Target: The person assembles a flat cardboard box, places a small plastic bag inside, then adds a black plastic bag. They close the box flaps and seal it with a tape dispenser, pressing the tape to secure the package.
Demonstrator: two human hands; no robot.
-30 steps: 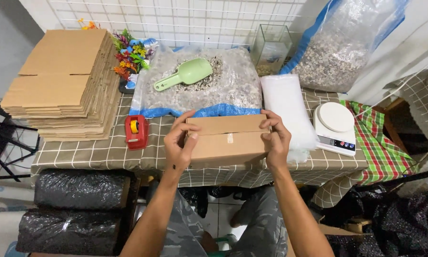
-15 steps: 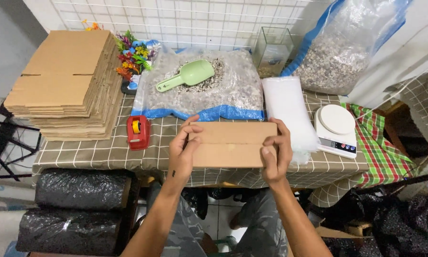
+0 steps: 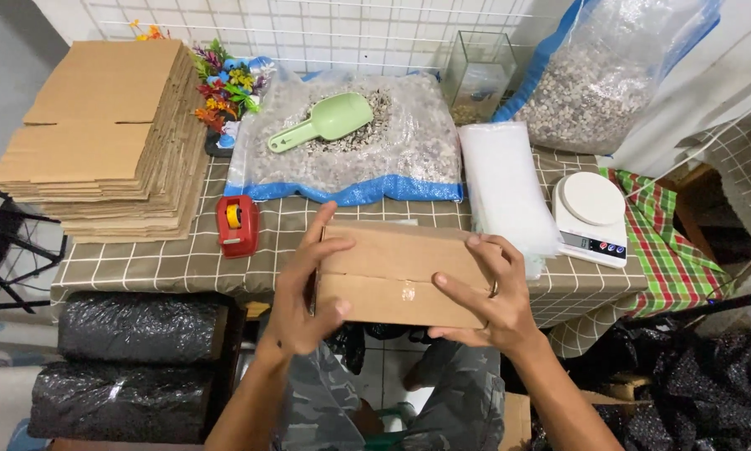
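Far left of the left hand: cardboard stack; just left, tape dispenser. Both hands grip the box at the counter edge, right hand on its right end. Beyond them: gravel bag with scoop. Right: foam sheets, scale.
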